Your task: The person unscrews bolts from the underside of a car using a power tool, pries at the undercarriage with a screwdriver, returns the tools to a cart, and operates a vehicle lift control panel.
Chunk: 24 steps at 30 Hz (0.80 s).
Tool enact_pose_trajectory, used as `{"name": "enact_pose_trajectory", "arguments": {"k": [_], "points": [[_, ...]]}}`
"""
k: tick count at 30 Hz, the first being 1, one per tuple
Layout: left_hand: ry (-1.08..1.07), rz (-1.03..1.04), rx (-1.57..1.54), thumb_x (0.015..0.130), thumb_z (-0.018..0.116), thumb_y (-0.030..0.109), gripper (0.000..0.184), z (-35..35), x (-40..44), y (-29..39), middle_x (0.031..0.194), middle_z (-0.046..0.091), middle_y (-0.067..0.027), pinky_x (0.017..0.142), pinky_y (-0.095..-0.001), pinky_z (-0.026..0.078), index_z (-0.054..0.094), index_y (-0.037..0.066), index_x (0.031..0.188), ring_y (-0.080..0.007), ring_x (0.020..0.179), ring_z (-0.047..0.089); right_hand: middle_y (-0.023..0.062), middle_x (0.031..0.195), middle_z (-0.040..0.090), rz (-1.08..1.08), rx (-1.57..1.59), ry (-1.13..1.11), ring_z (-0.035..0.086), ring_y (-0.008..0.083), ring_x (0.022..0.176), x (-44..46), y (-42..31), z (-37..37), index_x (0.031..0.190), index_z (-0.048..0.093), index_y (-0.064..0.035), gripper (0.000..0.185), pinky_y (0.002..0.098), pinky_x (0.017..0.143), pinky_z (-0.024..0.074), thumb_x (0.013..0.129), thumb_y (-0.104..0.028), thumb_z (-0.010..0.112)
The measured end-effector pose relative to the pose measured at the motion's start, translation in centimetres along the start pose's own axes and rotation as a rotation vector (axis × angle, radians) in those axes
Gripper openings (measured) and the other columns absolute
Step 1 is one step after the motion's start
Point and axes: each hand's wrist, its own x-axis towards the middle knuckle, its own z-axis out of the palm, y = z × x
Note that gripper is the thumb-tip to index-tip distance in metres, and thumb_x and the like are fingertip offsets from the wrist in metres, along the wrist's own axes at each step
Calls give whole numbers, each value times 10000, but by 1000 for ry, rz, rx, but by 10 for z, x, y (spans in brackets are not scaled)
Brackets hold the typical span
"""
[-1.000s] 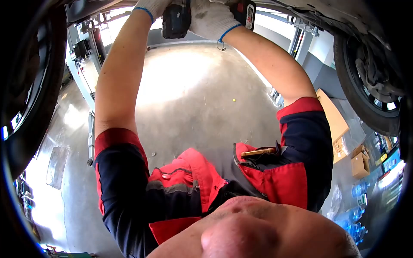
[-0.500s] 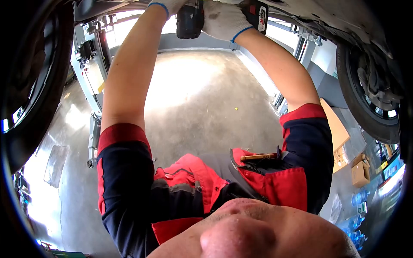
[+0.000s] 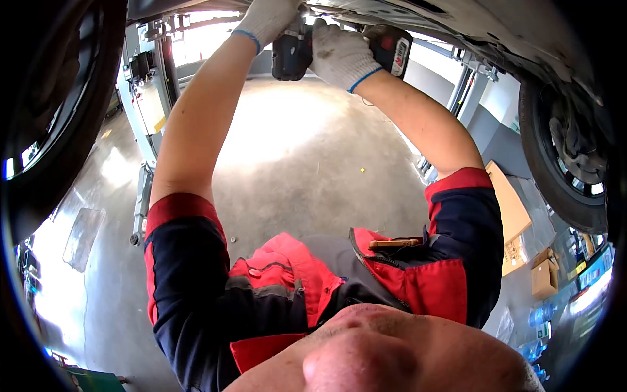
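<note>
My right hand (image 3: 344, 57), in a white knit glove with a blue cuff, is wrapped round the middle of a black cordless power tool (image 3: 292, 53). One dark block of the tool shows on each side of this hand; the right-hand block bears a red and white mark. My left hand (image 3: 273, 21), gloved the same way, reaches up beside the tool's left block. Its fingers are hidden at the top of the view, so what they touch cannot be made out. Both hands are raised close under the underside of a car (image 3: 470, 32).
A wheel hangs at the left (image 3: 72, 111) and another at the right (image 3: 562, 144). Grey lift posts (image 3: 147, 98) stand beyond my arms. On the floor (image 3: 307, 189) lies a small yellow-green ball. Cardboard boxes (image 3: 544, 274) and blue-tinted bottles (image 3: 541, 315) are at the lower right.
Both hands and the tool sit lower in the view, along with the wheels and car underside. More of my left hand shows. My right hand keeps its grip on the tool.
</note>
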Motion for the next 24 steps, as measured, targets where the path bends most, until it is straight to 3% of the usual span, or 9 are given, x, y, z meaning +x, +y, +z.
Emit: {"name": "enact_pose_trajectory", "arguments": {"k": [3, 7, 11, 12, 15, 18, 24], "points": [[79, -117, -168, 966, 605, 399, 455, -7, 12, -43, 776, 671, -113, 584, -367, 500, 632, -49, 1042, -226, 639, 629, 258, 1018, 706, -62, 125, -29, 742, 355, 883, 9, -12, 14, 1155, 575, 77, 411, 460, 677, 598, 910, -251, 571], [160, -149, -73, 986, 593, 403, 470, -42, 11, -45, 798, 669, -113, 578, -344, 509, 620, -51, 1106, -214, 647, 628, 260, 1011, 712, -129, 159, -71, 743, 359, 894, 37, -30, 14, 1139, 590, 71, 376, 448, 701, 601, 912, -226, 557], [69, -223, -124, 1000, 565, 393, 480, -56, 20, -34, 827, 680, -153, 603, -390, 528, 623, -67, 1126, -231, 667, 651, 243, 1001, 722, -159, 150, 15, 745, 334, 898, 49, -28, 9, 1135, 597, 69, 355, 438, 721, 602, 914, -202, 536], [67, -147, -1, 1006, 545, 386, 502, -61, 30, -44, 867, 697, -216, 615, -417, 554, 609, -90, 1154, -292, 702, 693, 232, 980, 730, -150, 138, 18, 745, 328, 900, 52, -30, 10, 1134, 604, 66, 357, 436, 723, 601, 909, -205, 544], [200, 85, 444, 999, 544, 396, 545, -63, 67, -95, 931, 700, -293, 657, -456, 581, 592, -109, 1196, -384, 776, 721, 233, 964, 733, -143, 137, 18, 746, 334, 911, 57, -33, 12, 1113, 631, 48, 338, 435, 734, 601, 906, -209, 557], [209, -68, 178, 987, 556, 409, 580, -48, 31, -40, 996, 686, -342, 712, -487, 592, 576, -115, 1237, -443, 862, 719, 235, 943, 737, -89, 205, 17, 748, 345, 898, 56, -35, 17, 1077, 659, 25, 299, 434, 737, 600, 897, -201, 585], [127, -161, 181, 969, 569, 425, 594, -50, 9, 13, 993, 682, -344, 700, -484, 600, 568, -113, 1221, -447, 815, 723, 240, 935, 737, -66, 232, 31, 750, 362, 876, 60, -38, 18, 1054, 663, 9, 277, 458, 734, 601, 882, -206, 635]]}}
